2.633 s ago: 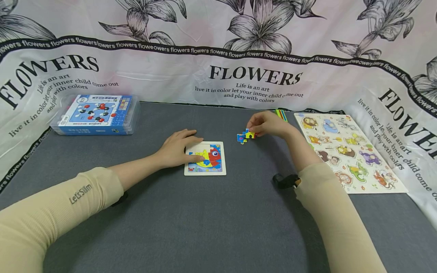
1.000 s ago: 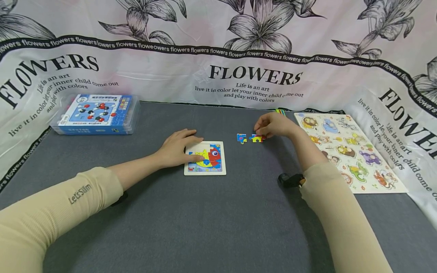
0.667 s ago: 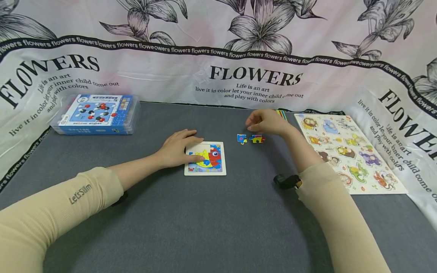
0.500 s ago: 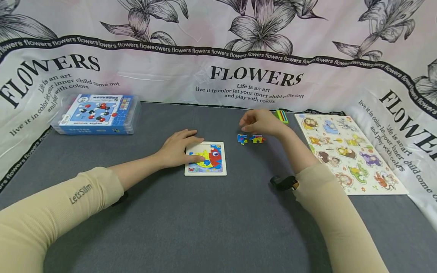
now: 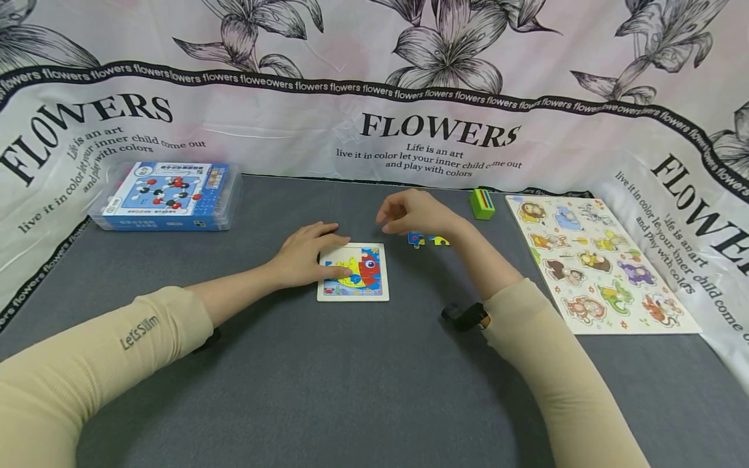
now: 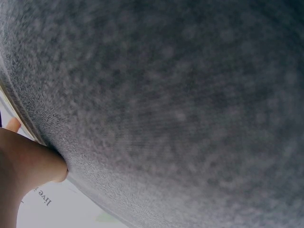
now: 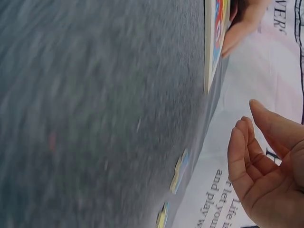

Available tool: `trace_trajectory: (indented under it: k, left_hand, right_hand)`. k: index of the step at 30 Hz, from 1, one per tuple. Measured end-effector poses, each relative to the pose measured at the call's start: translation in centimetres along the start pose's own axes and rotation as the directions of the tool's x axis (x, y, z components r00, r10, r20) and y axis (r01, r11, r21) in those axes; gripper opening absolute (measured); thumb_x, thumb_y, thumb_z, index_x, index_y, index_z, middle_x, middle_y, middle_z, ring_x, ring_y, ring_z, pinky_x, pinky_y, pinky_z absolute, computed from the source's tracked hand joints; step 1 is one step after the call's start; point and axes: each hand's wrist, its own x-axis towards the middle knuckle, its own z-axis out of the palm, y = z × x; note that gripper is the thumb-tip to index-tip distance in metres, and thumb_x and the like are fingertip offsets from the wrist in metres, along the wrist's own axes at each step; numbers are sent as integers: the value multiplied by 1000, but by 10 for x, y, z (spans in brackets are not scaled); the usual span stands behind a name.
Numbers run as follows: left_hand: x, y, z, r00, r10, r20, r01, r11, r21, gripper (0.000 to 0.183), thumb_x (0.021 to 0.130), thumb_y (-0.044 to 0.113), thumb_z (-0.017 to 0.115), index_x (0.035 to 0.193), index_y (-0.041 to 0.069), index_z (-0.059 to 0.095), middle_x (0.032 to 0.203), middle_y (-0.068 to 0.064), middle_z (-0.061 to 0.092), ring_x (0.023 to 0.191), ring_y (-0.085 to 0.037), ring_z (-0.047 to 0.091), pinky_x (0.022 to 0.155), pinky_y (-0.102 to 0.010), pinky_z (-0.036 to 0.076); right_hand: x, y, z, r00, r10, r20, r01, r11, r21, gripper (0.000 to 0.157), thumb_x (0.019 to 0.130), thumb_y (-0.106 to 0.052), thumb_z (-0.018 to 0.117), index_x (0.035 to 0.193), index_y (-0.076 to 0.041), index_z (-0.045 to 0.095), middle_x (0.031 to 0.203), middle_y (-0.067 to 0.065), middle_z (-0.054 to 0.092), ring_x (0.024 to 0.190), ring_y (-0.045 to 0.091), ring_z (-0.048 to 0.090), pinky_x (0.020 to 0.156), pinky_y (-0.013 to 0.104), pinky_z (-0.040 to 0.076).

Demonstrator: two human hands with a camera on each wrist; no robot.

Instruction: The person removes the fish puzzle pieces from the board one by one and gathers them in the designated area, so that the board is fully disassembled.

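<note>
A square jigsaw board (image 5: 372, 292) with a pale frame and a red and yellow fish picture lies on the grey table in the head view. My left hand (image 5: 301, 258) rests at its left side, thumb over the picture and the other fingers extended. Two loose jigsaw pieces lie right of the board: a mostly blue one (image 5: 416, 240) and a yellow one (image 5: 440, 240), partly hidden by my right arm. Above and to the left of them hovers my right hand (image 5: 415, 213). Its fingers are loosely bent with nothing between them in the right wrist view (image 7: 266, 166).
A small green block with coloured stripes (image 5: 482, 205) stands behind the right forearm. To the right lies a large board of cartoon animals (image 5: 603, 260). A clear box with a blue molecule label (image 5: 164, 198) sits at the back left, before a flower-printed cloth (image 5: 281, 143).
My right hand held one jigsaw piece, put it down right of the blue one and let go. It has since moved left, towards the board. The left hand stays in place.
</note>
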Motion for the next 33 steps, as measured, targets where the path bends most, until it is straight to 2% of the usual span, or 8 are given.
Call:
trace_trajectory:
  k: [5, 10, 15, 19, 26, 33]
  left_hand:
    - [-1, 2, -1, 1000, 7, 1, -7, 1000, -7, 68, 86, 49, 71, 143, 19, 54, 161, -14, 34, 152, -40, 22, 119, -67, 16]
    - [-1, 2, -2, 1000, 5, 3, -5, 1000, -14, 67, 86, 49, 71, 144, 19, 53, 161, -13, 33, 152, -40, 21, 119, -68, 15]
    - [-2, 2, -1, 1000, 16, -9, -16, 1000, -15, 66, 87, 47, 70, 143, 17, 53, 160, -15, 34, 151, -42, 21, 118, -69, 16]
    - [-2, 1, -1, 1000, 22, -10, -22, 1000, -9, 66, 87, 46, 71, 143, 16, 53, 160, -16, 34, 151, -42, 21, 118, -69, 16]
    - [-2, 2, -2, 1000, 18, -4, -18, 1000, -4, 66, 87, 45, 72, 144, 17, 53, 161, -15, 33, 152, -42, 21, 119, -68, 16]
    - [-4, 4, -4, 1000, 16, 0, -16, 1000, -9, 67, 87, 45, 72, 144, 17, 52, 161, -16, 33, 152, -41, 21, 120, -68, 15]
  right_hand:
    - [3, -8, 8, 999, -13, 37, 13, 1000, 7, 19, 91, -14, 70, 109, -9, 70, 90, 5, 67, 84, 22, 65, 81, 36, 57]
    - [8, -8, 16, 996, -31, 85, 33, 999, -17, 18, 88, -13, 73, 107, -13, 71, 87, 2, 66, 83, 18, 62, 75, 30, 52]
    - [11, -9, 22, 984, -79, 162, 84, 996, -25, 20, 86, -10, 75, 106, -12, 72, 88, 3, 66, 80, 15, 60, 73, 26, 50]
    - [12, -12, 26, 973, -86, 213, 92, 995, -22, 23, 82, -9, 79, 104, -12, 73, 90, 4, 65, 80, 16, 61, 72, 26, 50]
    - [15, -10, 32, 971, -54, 233, 72, 995, -73, 25, 80, -10, 81, 103, -17, 73, 92, 2, 62, 83, 16, 58, 71, 25, 48]
    - [13, -9, 34, 972, -67, 226, 91, 991, -101, 22, 80, -12, 82, 99, -18, 74, 91, 1, 65, 86, 16, 58, 75, 25, 50]
